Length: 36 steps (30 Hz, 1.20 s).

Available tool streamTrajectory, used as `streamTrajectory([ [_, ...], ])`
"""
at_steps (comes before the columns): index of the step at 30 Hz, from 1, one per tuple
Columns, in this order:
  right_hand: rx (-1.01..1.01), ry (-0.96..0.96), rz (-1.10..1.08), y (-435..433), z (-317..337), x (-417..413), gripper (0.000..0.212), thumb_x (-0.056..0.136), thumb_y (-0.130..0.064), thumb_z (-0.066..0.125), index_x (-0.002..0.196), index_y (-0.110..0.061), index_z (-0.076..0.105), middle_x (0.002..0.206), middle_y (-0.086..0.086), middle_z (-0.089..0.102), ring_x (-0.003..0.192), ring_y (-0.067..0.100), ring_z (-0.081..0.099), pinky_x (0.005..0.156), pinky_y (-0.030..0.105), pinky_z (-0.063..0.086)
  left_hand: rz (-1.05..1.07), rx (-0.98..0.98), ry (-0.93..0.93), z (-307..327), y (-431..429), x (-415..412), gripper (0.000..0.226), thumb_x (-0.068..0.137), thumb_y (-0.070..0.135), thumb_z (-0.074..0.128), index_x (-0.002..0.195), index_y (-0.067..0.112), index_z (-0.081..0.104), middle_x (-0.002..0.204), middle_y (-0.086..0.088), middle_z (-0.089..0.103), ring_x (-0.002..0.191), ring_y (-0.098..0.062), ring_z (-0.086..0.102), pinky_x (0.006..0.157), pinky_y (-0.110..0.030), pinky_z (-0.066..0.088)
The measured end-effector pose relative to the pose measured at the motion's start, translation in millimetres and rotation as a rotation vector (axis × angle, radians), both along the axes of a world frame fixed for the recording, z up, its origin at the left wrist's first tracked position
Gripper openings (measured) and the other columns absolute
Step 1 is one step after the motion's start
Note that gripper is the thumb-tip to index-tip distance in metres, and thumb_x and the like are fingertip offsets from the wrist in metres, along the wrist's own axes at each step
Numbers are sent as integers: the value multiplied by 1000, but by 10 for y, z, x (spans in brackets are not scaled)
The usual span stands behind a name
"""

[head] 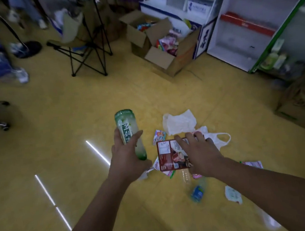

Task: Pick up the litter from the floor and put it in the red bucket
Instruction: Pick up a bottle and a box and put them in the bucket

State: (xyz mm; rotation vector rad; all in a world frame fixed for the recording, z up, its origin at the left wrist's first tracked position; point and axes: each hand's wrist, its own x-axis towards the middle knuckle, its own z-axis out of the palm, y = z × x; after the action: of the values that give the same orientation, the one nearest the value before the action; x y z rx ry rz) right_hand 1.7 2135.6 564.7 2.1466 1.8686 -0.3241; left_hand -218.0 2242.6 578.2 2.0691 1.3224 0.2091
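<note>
Head view: I see my left hand (127, 154) wrapped around a green bottle (129, 134), fingers closed on its lower half, the bottle tilted with its base pointing away from me. My right hand (199, 151) is spread open, fingers resting on the top edge of a brown box (170, 154); whether it grips the box I cannot tell. The box lies on the yellow floor (75, 131) among wrappers, just right of the bottle. A white plastic bag (179, 121) lies just beyond the right fingertips. A clear bottle with a blue label (197, 192) lies below the right wrist.
</note>
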Motion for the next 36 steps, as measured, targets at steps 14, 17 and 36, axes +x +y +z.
streamTrajectory([
  [14,172,-28,303,611,1466,-423,116,66,-52,77,150,-28,0,138,6,31,124,32,33,88,47,47,290,97,40,1453,-344,-672,98,62,29,83,143,49,31,159,3,-18,140,-36,21,105,-42,41],
  [17,192,-12,376,655,1643,-586,116,67,-49,78,150,-28,0,139,6,29,124,32,32,87,46,46,357,125,45,1624,-484,-819,97,64,28,82,144,49,31,160,0,-18,142,-37,18,106,-43,37],
  [36,290,-29,781,800,2297,-2194,113,69,-51,74,150,-30,-2,142,6,28,124,30,31,89,42,46,733,248,52,2199,-1262,-2255,98,61,28,84,141,51,34,160,2,-20,145,-33,15,106,-42,42],
])
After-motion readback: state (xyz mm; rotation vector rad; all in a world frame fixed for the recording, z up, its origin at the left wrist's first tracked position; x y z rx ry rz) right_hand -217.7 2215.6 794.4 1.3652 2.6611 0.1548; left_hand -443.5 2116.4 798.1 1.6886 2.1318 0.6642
